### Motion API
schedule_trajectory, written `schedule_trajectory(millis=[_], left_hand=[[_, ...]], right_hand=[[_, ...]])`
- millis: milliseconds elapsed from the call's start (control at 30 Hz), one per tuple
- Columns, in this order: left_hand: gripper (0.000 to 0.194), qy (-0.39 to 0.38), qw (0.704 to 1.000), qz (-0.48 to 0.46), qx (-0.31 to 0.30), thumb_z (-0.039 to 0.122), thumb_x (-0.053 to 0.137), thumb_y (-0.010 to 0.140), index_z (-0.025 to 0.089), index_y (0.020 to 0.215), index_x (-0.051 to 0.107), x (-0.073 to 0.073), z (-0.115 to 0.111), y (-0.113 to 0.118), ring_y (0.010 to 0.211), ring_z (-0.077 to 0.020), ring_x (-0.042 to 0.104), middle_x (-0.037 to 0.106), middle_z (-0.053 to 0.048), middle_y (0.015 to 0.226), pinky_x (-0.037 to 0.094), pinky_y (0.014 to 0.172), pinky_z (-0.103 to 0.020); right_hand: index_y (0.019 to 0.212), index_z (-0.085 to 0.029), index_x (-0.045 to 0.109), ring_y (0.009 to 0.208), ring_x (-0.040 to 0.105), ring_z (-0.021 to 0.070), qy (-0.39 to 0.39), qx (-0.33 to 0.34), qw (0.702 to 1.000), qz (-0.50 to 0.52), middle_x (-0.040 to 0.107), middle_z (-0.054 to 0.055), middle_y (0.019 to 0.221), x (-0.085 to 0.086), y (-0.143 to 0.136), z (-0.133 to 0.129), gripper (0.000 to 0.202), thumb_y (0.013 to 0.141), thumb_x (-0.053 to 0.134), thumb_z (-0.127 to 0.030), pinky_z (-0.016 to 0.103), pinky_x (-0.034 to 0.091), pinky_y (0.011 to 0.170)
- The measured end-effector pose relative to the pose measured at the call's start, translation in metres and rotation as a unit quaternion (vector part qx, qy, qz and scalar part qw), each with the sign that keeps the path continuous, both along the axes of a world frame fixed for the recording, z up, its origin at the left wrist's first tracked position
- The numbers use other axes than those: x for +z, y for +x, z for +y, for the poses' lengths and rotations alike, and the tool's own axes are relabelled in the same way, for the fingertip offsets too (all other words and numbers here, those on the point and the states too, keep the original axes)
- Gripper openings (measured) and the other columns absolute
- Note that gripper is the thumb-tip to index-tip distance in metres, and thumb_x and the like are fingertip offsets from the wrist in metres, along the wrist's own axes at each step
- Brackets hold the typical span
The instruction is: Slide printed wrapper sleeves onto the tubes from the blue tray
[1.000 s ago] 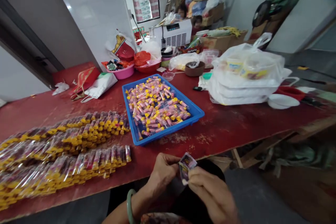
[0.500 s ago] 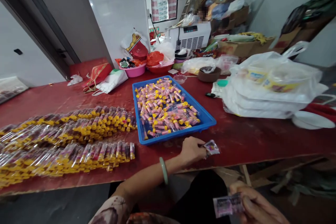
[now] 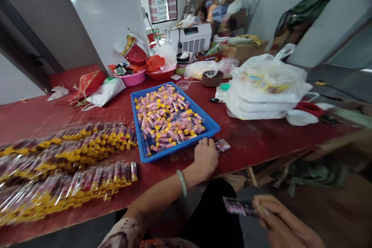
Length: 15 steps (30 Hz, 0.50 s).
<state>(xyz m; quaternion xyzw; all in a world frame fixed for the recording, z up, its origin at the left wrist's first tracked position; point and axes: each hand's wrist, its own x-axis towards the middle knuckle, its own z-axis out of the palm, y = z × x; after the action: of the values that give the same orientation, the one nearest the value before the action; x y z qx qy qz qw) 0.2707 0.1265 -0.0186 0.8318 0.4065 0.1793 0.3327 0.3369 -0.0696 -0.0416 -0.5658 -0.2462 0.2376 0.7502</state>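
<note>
Near the front corner of the blue tray (image 3: 213, 131), my left hand (image 3: 205, 157) rests low over the red table with its fingers bent. A small clear packet with a printed pattern (image 3: 223, 145) sticks out from its far side; the thumb is hidden. My right hand (image 3: 280, 217), slightly blurred, is below the table edge at the lower right. Between its thumb and fingers it pinches a flat pink-and-dark printed packet (image 3: 236, 206). Many pink tubes with yellow caps (image 3: 165, 118) lie loose in the tray.
Stacked rows of clear-wrapped tubes with yellow ends (image 3: 72, 178) cover the table's left part. White plastic bags with boxes (image 3: 261, 93) stand at the right beside a white bowl (image 3: 300, 117). Behind the tray are a pink basin (image 3: 133, 78) and a brown bowl (image 3: 212, 79).
The view has swung right. My left hand and its packet have moved nearer the tray's front corner. The packet in my right hand has shifted slightly and tilts differently.
</note>
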Motion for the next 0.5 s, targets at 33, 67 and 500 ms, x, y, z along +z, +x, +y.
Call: schedule_trajectory(millis=[33,67,500], left_hand=[[0.029,-0.006,1.0,-0.012,-0.01,0.014,0.043,0.087,0.01,0.111,0.06,0.004,-0.002,-0.007,0.119,-0.0313,0.051,0.057,-0.021,0.123,0.038,0.101,-0.045],[0.027,-0.015,0.999,-0.024,-0.025,0.017,0.042,0.089,0.012,0.106,0.062,0.008,-0.005,-0.014,0.115,-0.0294,0.054,0.061,-0.019,0.119,0.04,0.1,-0.042],[0.052,-0.691,0.638,-0.268,-0.208,0.051,0.088,0.048,0.009,0.074,0.073,0.029,-0.039,-0.111,0.055,-0.0198,0.063,0.067,-0.008,0.065,0.053,0.057,-0.033]], right_hand=[[0.068,-0.022,0.074,0.064,0.059,0.0148,0.021,0.003,0.999,-0.034,0.067,0.006,0.077,0.009,0.0,0.007,0.014,0.064,0.083,-0.032,0.02,0.044,0.044],[0.07,-0.023,0.074,0.065,0.059,0.0149,0.04,0.011,0.997,-0.071,0.067,0.006,0.078,0.017,0.0,0.014,0.009,0.068,0.08,-0.03,0.021,0.045,0.046],[0.091,-0.03,0.076,0.083,0.059,0.0206,0.191,0.193,0.899,-0.344,0.062,0.007,0.091,0.036,-0.017,0.067,0.014,0.088,0.063,-0.026,0.039,0.052,0.068]])
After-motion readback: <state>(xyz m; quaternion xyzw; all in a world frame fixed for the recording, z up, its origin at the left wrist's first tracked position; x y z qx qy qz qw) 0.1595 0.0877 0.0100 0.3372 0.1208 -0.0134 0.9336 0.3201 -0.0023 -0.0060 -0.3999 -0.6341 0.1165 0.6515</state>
